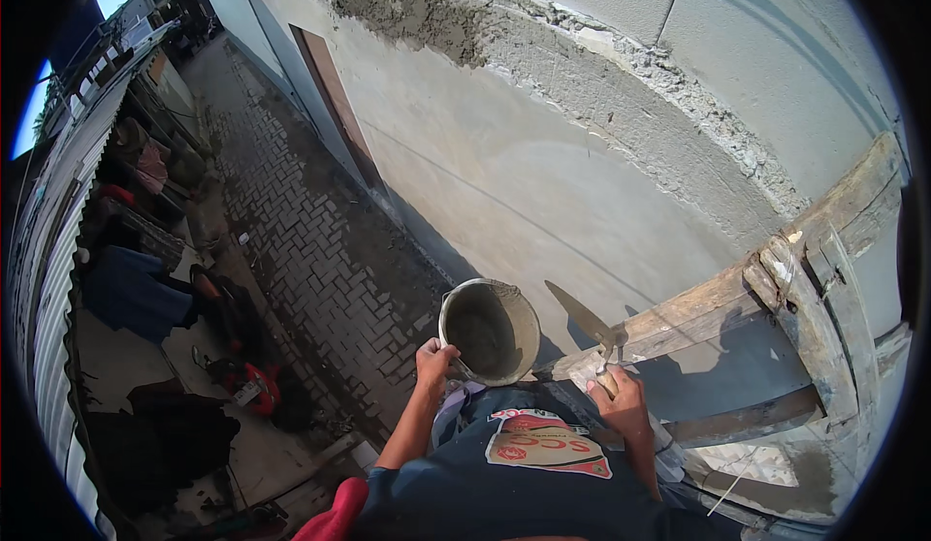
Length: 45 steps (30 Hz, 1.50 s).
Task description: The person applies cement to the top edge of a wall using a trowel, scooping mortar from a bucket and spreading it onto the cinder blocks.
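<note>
A round grey bucket (529, 333) is held in front of my body, its inside coated with mortar and dark at the bottom. My left hand (434, 360) grips its rim on the left side. In my right hand (624, 400) is the wooden handle of a pointed trowel (579, 314), whose blade points up and left toward the wall, apart from the bucket. The plastered wall (504, 187) rises ahead, with a patch of dark wet mortar (412, 19) along its upper band. How much mortar the bucket holds, I cannot tell.
Rough wooden beams (690, 310) form a scaffold by my right hand, fixed to an upright post (807, 323). Far below on the left runs a paved alley (291, 221) with a red motorbike (254, 388) parked beside it. A corrugated roof edge (63, 318) lines the far left.
</note>
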Each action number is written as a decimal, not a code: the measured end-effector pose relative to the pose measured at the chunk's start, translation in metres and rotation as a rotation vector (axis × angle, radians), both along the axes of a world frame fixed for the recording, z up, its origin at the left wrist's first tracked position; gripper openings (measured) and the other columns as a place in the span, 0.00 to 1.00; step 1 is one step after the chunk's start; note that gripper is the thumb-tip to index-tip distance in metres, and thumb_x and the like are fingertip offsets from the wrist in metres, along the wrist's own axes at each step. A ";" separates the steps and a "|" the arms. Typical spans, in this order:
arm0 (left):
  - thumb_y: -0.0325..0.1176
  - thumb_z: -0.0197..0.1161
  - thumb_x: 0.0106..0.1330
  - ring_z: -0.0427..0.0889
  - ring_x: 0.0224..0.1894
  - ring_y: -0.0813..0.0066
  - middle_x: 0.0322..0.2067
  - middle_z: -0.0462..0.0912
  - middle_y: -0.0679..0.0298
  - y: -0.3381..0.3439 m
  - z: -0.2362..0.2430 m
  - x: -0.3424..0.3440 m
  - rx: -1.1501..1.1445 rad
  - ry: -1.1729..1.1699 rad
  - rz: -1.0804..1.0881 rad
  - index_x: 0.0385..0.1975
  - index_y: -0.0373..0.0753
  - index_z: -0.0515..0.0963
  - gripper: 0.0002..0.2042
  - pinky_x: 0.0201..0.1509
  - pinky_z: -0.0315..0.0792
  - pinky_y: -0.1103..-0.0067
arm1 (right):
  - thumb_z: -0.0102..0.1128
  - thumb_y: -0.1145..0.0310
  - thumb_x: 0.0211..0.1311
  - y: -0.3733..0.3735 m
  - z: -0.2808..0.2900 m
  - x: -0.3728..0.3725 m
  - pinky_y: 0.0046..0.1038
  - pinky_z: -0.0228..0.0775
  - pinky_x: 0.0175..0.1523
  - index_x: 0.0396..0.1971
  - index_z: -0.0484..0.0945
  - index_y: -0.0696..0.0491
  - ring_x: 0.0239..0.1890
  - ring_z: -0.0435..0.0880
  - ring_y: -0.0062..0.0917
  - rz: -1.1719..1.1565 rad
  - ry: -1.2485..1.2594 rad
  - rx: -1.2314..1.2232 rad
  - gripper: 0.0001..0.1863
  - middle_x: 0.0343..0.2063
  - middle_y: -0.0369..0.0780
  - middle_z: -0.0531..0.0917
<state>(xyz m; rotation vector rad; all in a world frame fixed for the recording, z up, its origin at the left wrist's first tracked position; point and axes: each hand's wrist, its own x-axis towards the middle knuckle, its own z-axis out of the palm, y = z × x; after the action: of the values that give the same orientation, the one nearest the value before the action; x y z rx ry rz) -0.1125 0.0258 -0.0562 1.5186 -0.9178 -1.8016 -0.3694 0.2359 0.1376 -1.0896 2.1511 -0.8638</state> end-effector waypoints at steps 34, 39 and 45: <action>0.24 0.66 0.48 0.77 0.41 0.80 0.64 0.65 0.43 -0.053 0.156 0.078 -0.912 -0.201 -0.021 0.15 0.34 0.66 0.12 0.38 0.72 0.83 | 0.53 0.66 0.64 -0.270 -0.031 0.054 0.36 0.75 0.28 0.34 0.74 0.63 0.21 0.82 0.36 0.657 -0.036 0.376 0.13 0.23 0.49 0.81; 0.25 0.69 0.48 0.75 0.38 0.85 0.64 0.67 0.45 -0.055 0.152 0.090 -0.898 -0.060 -0.058 0.14 0.36 0.65 0.15 0.34 0.69 0.86 | 0.54 0.63 0.67 -0.255 -0.052 0.055 0.19 0.67 0.17 0.32 0.75 0.55 0.17 0.74 0.15 0.676 -0.649 0.397 0.11 0.24 0.37 0.77; 0.21 0.68 0.49 0.77 0.45 0.79 0.65 0.64 0.45 -0.061 0.141 0.097 -0.840 -0.046 0.004 0.16 0.36 0.66 0.13 0.41 0.73 0.81 | 0.56 0.61 0.65 -0.229 -0.043 0.062 0.28 0.72 0.24 0.42 0.77 0.61 0.19 0.79 0.26 0.857 -0.444 0.216 0.17 0.27 0.43 0.81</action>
<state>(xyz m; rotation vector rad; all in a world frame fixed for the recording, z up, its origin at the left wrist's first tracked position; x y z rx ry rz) -0.0154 -0.0354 0.0850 1.0036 -1.4453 -1.1251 -0.3069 0.0065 0.0948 -1.3716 1.1902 -0.3947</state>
